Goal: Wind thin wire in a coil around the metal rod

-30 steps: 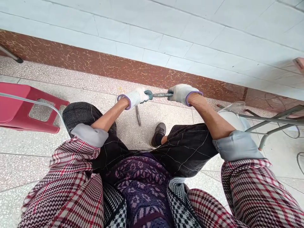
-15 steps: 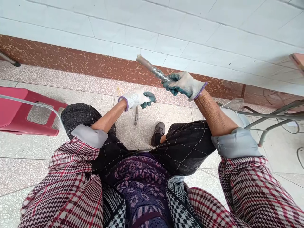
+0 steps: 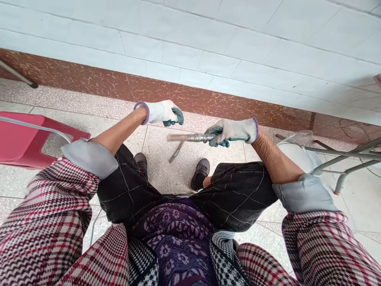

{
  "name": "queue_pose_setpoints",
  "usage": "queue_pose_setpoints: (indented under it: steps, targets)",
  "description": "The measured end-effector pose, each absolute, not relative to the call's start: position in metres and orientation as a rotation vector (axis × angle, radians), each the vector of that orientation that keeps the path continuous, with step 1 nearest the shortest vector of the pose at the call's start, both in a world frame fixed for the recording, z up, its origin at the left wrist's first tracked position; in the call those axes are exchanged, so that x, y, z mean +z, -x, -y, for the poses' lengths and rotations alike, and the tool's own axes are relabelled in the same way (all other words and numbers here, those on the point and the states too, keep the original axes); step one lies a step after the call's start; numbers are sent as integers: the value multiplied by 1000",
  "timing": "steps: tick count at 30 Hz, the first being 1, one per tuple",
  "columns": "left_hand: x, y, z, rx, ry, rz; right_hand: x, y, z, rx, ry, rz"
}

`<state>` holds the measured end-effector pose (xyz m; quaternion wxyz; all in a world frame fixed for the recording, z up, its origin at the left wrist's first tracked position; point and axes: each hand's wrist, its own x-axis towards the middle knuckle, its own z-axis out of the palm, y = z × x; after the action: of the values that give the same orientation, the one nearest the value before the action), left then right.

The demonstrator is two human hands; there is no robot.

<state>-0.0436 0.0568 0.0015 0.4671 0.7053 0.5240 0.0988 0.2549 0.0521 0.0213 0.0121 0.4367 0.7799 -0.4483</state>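
A worker in coated gloves holds a wire-wrapped rod [image 3: 190, 137] above a speckled floor [image 3: 160, 174], close to a tiled wall [image 3: 190, 43]. The right hand [image 3: 218, 134] grasps it at the wrapped end, probably for a firm grip on the coils, leaving the plain end, slightly blurred, free and pointing left. The left hand [image 3: 175, 114], fingers curled, sits apart from the rod, nearer the wall; whether it pinches anything cannot be told. A second rod [image 3: 176, 153] lies on the floor just ahead of the shoes [image 3: 201, 169], seemingly kept within reach.
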Motion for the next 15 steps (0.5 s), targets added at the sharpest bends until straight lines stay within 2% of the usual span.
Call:
queue_pose_setpoints:
  steps: [3,5,6,7,9,12,13,15]
  targets:
    - [8,35,-66,272,-1676,-1182,37,-244,-53,-1780,-1337,-2440]
    - [7,21,-68,339,-1597,-1132,42,-235,-64,-1951,-1540,-2554]
    - [5,14,-67,375,-1570,-1112,41,-230,-72,-1925,-1697,-2619]
    - [2,7,-66,389,-1549,-1129,39,-227,-82,-1817,-1861,-2663]
    - [-3,1,-62,367,-1552,-1170,28,-223,-102,-1340,-2069,-2667]
    - [-6,6,-62,322,-1583,-1252,4,-223,-121,-627,-2023,-2504]
    - [-6,11,-64,314,-1593,-1289,-3,-224,-123,-509,-1951,-2439]
    - [-5,22,-69,292,-1617,-1384,-14,-228,-118,-609,-1834,-2353]
